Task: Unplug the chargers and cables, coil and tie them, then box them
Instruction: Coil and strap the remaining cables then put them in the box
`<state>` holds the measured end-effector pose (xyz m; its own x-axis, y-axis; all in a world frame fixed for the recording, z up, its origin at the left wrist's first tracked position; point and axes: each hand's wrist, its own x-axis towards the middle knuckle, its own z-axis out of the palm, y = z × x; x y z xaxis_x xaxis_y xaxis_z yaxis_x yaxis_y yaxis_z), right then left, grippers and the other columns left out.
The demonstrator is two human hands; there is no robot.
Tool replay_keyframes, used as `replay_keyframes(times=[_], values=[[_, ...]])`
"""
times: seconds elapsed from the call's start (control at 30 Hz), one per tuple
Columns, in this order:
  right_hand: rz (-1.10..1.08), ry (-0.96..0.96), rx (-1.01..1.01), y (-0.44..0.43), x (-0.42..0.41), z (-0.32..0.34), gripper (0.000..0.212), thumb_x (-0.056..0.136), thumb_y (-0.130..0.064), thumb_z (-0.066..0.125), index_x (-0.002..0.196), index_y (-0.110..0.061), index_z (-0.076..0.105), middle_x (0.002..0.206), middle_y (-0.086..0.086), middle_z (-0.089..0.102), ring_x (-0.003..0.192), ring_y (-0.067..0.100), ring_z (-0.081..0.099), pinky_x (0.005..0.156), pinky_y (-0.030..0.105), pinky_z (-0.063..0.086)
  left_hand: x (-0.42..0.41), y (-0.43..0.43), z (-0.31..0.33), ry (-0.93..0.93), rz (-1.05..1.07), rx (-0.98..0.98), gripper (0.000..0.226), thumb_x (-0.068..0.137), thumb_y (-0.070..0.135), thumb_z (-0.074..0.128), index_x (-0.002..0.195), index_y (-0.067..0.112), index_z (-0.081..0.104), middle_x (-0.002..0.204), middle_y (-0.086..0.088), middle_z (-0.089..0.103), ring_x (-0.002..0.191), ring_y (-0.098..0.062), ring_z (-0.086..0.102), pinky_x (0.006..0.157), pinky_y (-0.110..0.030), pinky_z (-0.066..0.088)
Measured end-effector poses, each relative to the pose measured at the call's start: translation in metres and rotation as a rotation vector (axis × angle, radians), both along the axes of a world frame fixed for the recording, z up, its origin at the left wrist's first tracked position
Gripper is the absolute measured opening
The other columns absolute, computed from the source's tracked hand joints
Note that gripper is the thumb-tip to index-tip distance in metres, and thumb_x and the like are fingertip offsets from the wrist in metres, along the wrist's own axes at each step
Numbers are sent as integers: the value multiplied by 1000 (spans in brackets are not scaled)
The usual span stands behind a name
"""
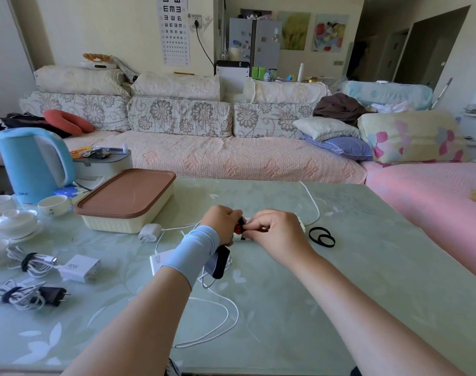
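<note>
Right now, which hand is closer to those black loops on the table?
Right. The right hand is just beside the black loops, with a small gap. The left hand is farther, on the other side of the right hand. Both pinch a small dark item between them.

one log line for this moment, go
hands: left hand and right hand both pinch black item | bundles: two tied, far left | box: closed | ties: two loose, right of hands

Open passage runs along the counter's [367, 294] right side, past the black bands [322, 236]. To the left, the lidded box [128, 202], blue kettle [33, 164] and tied chargers [41, 264] crowd it, and a loose white cable [226, 316] loops across the near centre.
</note>
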<state>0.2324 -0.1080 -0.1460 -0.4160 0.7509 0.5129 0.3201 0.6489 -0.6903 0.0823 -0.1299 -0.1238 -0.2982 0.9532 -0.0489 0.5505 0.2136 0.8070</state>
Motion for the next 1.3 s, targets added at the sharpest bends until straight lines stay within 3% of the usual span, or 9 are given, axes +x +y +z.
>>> replay_keyframes(times=[0.17, 0.3, 0.5, 0.63, 0.83, 0.93, 1.1, 1.17, 1.3], values=[[-38, -194, 206, 3, 6, 1, 15, 72, -11, 81, 86, -14, 74, 85, 0, 71, 80, 17, 64, 72, 32, 51, 9, -1, -3, -23, -7, 48, 32, 99, 25, 48, 72, 10, 58, 58, 0, 53, 51, -18, 55, 50, -22, 49], [-135, -263, 506, 5, 0, -3, 21, 67, -5, 81, 74, -9, 62, 72, 6, 63, 65, 30, 60, 52, 25, 36, 10, -1, 0, -141, 29, 37, 33, 98, 24, 47, 67, 13, 52, 43, -1, 50, 39, -17, 54, 39, -15, 39], [-152, -249, 695, 10, -4, -5, 27, 65, -6, 84, 76, -11, 60, 74, 4, 58, 69, 29, 60, 44, 34, 46, 9, -4, 0, -334, 70, 64, 26, 90, 24, 51, 70, 11, 60, 42, -8, 46, 33, -20, 45, 68, -37, 57], [-105, -200, 517, 15, -3, -5, 22, 67, -10, 86, 76, -10, 67, 74, 1, 60, 69, 24, 60, 53, 29, 42, 7, -1, 0, -348, 80, 139, 28, 92, 23, 51, 70, 11, 64, 44, -3, 53, 31, -19, 41, 59, -31, 52], [-76, 64, -137, 14, 7, 5, 16, 72, -26, 86, 66, -24, 72, 66, -6, 70, 59, 5, 58, 59, 23, 45, 15, -1, -2, -209, 40, 241, 30, 93, 25, 51, 69, 16, 66, 53, -2, 58, 35, -20, 45, 49, -28, 49], [-45, 107, -374, 19, 13, 4, 21, 70, -29, 87, 80, -23, 69, 79, 1, 74, 72, 13, 66, 70, 30, 53, 19, -1, -1, -144, 10, 315, 30, 95, 28, 51, 70, 19, 65, 51, 3, 59, 41, -20, 52, 48, -22, 46], [85, -25, -496, 19, 27, 6, 13, 81, -24, 78, 84, -12, 72, 83, 20, 73, 68, 19, 60, 73, 39, 48, 22, -4, -4, -125, -44, 329, 29, 95, 31, 55, 74, 17, 68, 62, -7, 67, 54, -25, 67, 43, -20, 45], [103, -56, -499, 18, 30, 8, 6, 83, -17, 78, 83, -13, 73, 81, 17, 74, 68, 16, 61, 74, 34, 49, 23, -5, -3, -115, -58, 321, 28, 95, 30, 56, 77, 15, 70, 63, -8, 68, 54, -24, 68, 40, -22, 45], [36, -45, -417, 18, 29, 8, 10, 76, -18, 84, 74, -23, 74, 71, -3, 72, 65, 9, 60, 70, 31, 47, 18, -6, 0, -195, -125, 276, 28, 95, 27, 56, 77, 12, 72, 70, -16, 70, 56, -26, 66, 60, -42, 57]])
